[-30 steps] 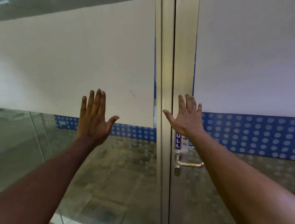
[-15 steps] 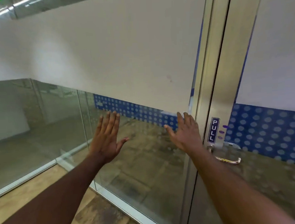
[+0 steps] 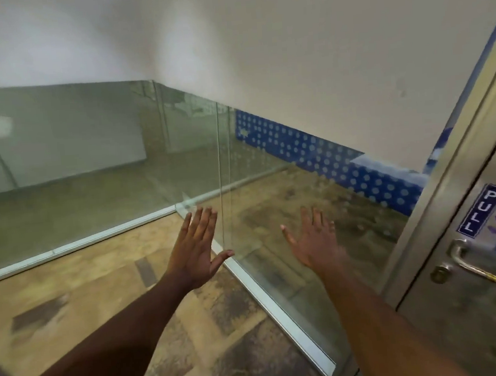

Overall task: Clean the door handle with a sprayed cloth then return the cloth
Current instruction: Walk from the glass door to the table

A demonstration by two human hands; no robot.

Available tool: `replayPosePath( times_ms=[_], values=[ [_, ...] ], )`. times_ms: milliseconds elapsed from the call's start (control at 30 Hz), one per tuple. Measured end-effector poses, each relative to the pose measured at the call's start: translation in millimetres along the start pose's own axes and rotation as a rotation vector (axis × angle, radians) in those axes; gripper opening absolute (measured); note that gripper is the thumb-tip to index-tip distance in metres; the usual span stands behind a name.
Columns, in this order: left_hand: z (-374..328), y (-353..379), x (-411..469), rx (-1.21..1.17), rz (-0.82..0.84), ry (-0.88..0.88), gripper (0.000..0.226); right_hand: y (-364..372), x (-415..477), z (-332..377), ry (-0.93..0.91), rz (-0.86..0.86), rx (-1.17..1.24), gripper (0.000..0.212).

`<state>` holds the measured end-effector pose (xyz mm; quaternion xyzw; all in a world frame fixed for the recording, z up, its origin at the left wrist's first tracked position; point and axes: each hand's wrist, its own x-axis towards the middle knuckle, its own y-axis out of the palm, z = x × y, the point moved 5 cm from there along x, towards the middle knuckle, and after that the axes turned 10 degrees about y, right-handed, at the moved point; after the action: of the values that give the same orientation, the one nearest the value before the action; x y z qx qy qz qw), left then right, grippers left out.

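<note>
Door handle (image 3: 487,268) sits at the far right, blurred but seemingly stiff, smooth metal, best wiped along its bar. Left hand (image 3: 194,252) and right hand (image 3: 314,242) are spread, empty; no cloth visible.

One sign can be read: "PULL" is printed in white capital letters, stacked vertically, on a small dark blue sticker (image 3: 481,211). The sticker is fixed to the metal door stile (image 3: 440,201), just above the door handle (image 3: 488,271). The sticker is seen tilted, as is the stile. No other text, brand or number is legible; the blue band (image 3: 328,156) left of the sticker carries only pale dots.
</note>
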<state>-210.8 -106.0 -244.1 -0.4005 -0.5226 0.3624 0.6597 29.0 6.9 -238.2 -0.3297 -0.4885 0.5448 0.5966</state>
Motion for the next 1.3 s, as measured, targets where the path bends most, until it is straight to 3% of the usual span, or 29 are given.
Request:
replayPosePath(
  times_ms=[200,467,800,1300],
  values=[
    [39,34,-72,-0.069,0.085,-0.174,0.095,60,-19,54,-0.064,0.108,-0.023,0.077],
    [101,84,-183,-0.168,0.162,-0.549,0.103,136,-53,150,-0.255,0.233,-0.060,0.073],
    [164,126,-291,-0.214,0.308,-0.726,0.096,220,-105,262,-0.414,0.376,-0.116,0.072],
    [193,94,-420,-0.118,0.370,-0.978,0.095,310,-210,425,-0.809,0.635,-0.146,0.071]
  ],
)
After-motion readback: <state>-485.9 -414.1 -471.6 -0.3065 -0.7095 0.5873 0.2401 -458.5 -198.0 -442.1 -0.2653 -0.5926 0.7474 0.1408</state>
